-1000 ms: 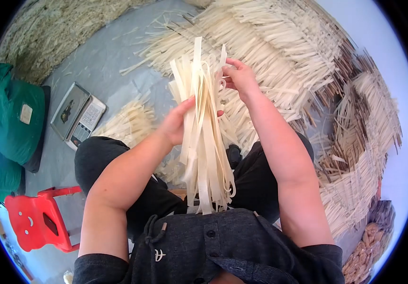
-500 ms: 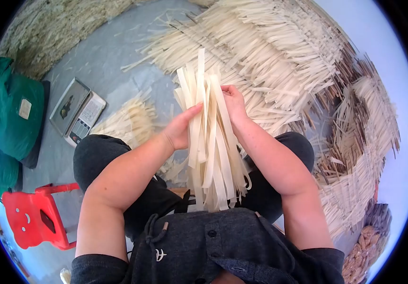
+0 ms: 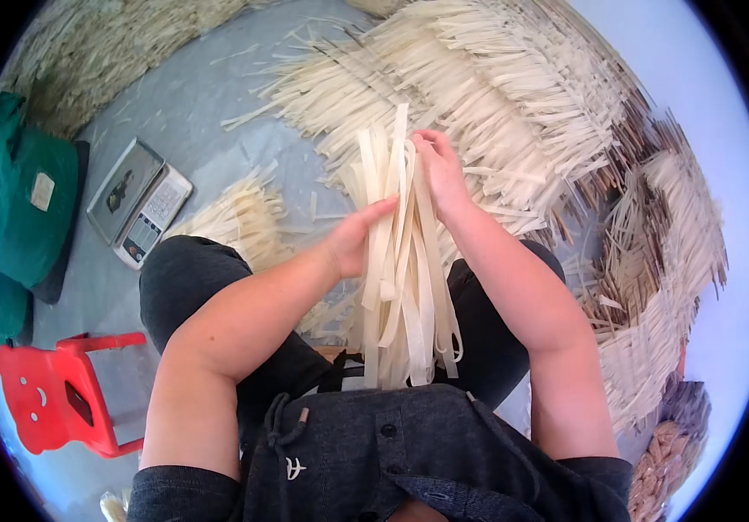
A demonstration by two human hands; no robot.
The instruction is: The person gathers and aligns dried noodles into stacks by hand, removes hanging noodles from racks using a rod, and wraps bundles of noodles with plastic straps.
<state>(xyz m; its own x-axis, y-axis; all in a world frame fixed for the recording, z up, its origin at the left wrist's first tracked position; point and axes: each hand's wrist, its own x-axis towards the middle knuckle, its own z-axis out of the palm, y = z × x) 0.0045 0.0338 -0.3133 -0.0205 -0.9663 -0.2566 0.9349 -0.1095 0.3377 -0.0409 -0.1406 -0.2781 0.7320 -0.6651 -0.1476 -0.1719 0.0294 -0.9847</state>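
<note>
A bundle of long, pale, flat strips (image 3: 401, 287) stands upright in front of my chest, its lower ends fanned out and some curled. My left hand (image 3: 361, 239) is wrapped round the bundle's left side, thumb across the front; its other fingers are hidden behind. At the upper right of the bundle, my right hand (image 3: 441, 174) has its fingers closed together by the top of a strip that bends over there. One strip sticks up higher than the others.
Large heaps of similar strips (image 3: 496, 96) cover the floor ahead and right. A smaller pile (image 3: 240, 217) lies beyond my left knee. A digital scale (image 3: 141, 204), green sacks (image 3: 31, 209) and a red plastic chair (image 3: 61, 396) are at left.
The bundle and my left hand have shifted to the right. My right hand has moved up and slightly right along the bundle, and a strip now bends over at the top.
</note>
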